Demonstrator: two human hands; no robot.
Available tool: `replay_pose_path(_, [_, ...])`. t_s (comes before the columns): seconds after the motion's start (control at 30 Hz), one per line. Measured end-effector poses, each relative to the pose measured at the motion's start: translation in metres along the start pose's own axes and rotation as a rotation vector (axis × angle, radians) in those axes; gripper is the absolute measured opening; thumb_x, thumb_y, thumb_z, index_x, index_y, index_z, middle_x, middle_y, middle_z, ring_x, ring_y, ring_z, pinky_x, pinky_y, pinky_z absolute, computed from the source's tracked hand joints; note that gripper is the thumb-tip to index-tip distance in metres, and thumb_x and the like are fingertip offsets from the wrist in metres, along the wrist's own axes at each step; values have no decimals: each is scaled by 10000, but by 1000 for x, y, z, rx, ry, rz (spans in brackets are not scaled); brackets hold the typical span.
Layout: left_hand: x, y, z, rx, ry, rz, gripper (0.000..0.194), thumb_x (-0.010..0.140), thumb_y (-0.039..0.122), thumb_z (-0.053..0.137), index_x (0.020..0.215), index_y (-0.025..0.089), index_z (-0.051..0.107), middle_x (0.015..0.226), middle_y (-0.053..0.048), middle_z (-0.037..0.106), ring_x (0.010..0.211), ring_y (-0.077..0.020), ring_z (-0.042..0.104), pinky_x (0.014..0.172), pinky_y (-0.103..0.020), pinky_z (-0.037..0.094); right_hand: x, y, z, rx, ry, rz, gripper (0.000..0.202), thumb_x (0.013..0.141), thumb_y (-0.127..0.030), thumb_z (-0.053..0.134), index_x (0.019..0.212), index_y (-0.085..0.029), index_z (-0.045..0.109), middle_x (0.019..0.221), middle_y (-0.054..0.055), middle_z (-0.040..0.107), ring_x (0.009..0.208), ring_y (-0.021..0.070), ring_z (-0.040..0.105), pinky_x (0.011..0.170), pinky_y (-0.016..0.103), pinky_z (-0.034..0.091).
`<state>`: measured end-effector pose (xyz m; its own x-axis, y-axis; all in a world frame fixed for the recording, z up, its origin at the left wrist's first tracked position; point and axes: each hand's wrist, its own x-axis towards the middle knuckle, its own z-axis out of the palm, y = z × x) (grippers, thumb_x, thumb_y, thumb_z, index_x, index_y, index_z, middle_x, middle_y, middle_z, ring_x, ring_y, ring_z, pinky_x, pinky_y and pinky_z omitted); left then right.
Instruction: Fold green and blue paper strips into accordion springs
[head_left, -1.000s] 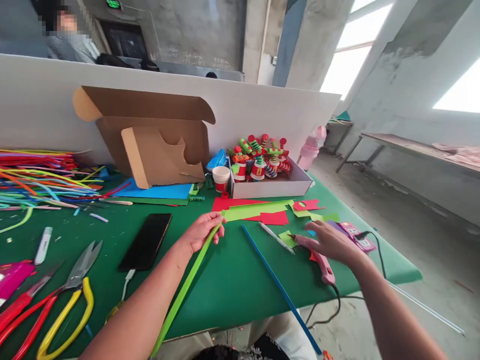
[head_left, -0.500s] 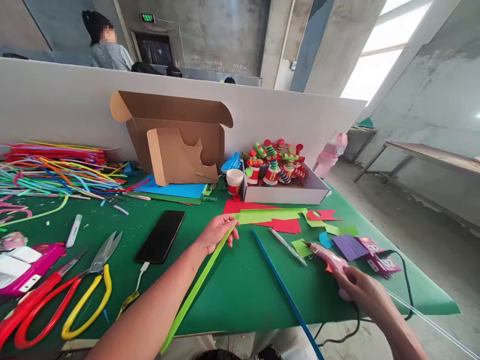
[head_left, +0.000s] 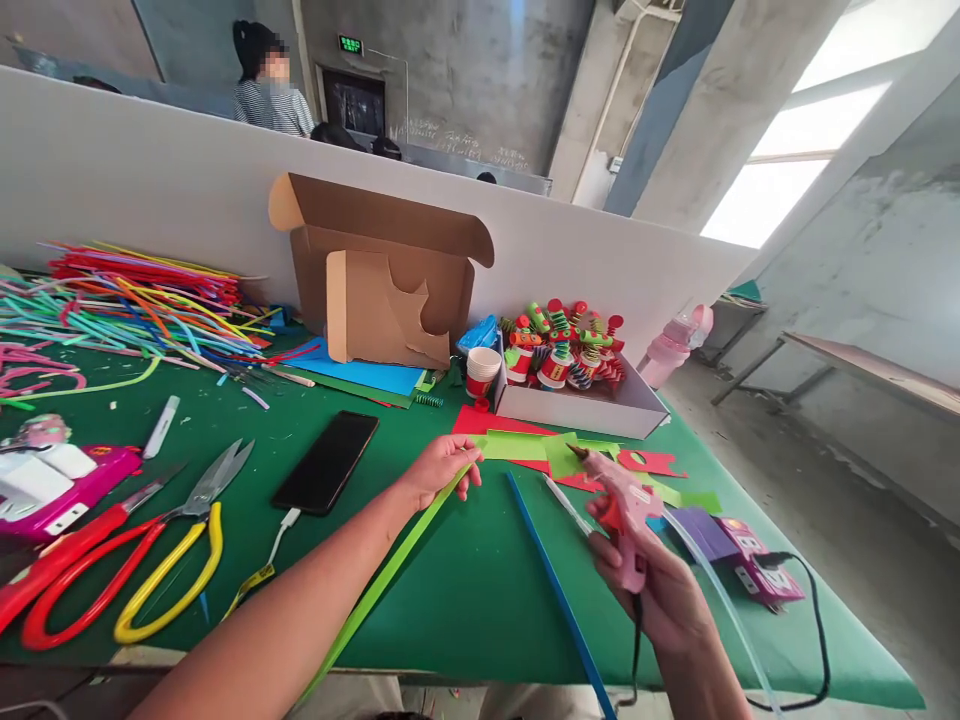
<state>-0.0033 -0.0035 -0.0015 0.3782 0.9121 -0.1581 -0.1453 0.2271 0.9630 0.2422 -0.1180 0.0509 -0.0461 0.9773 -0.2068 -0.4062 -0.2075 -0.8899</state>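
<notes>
L hand point(head_left: 444, 466), grip pinched on green strip point(head_left: 405, 552); R hand point(head_left: 664, 590), grip clamped rnd pink glue gun point(head_left: 634, 500). Advisable: strip taut, nozzle point(head_left: 577, 452) close, squeeze light.

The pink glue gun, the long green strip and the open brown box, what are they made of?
The glue gun seems to be hard plastic, with a smooth, moulded-looking pink body; its dark pointed tip may be metal. The green strip is probably paper: it looks thin, flat and fairly matt. The brown box looks like cardboard, from its dull brown surface and folded flaps.
</notes>
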Motion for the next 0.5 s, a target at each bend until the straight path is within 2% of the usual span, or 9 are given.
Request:
replay_pose_path(0.13, [0, 0, 3, 69, 39, 4, 250, 778, 357, 666, 687, 155, 549, 480, -3, 606, 312, -72, 446, 338, -188, 396, 18, -1, 19, -415, 66, -121, 423, 758, -588, 662, 816, -171, 628, 492, -26, 476, 440, 88, 354, 412, 228, 301])
replay_pose_path(0.23, [1, -2, 5, 77, 41, 5, 249, 788, 376, 663, 732, 148, 581, 480, -1, 606, 306, -76, 447, 338, -191, 388, 31, 1, 27, -586, 84, -125, 492, 742, -645, 637, 822, -160, 647, 450, -44, 432, 411, 91, 341, 406, 239, 266])
replay_pose_path(0.4, [1, -3, 6, 68, 59, -2, 246, 790, 376, 659, 780, 143, 583, 479, 10, 597, 312, -83, 445, 339, -205, 389, 38, 4, 31, -622, 68, -107, 525, 723, -658, 646, 851, -149, 658, 441, -55, 425, 406, 85, 341, 408, 235, 251])
replay_pose_path(0.5, [1, 0, 4, -91, 91, 10, 269, 747, 368, 698, 736, 168, 519, 529, 18, 605, 341, -61, 430, 340, -182, 357, 34, 1, 32, -554, 28, -91, 496, 768, -635, 618, 842, -147, 662, 438, -65, 392, 406, 74, 304, 423, 237, 273])
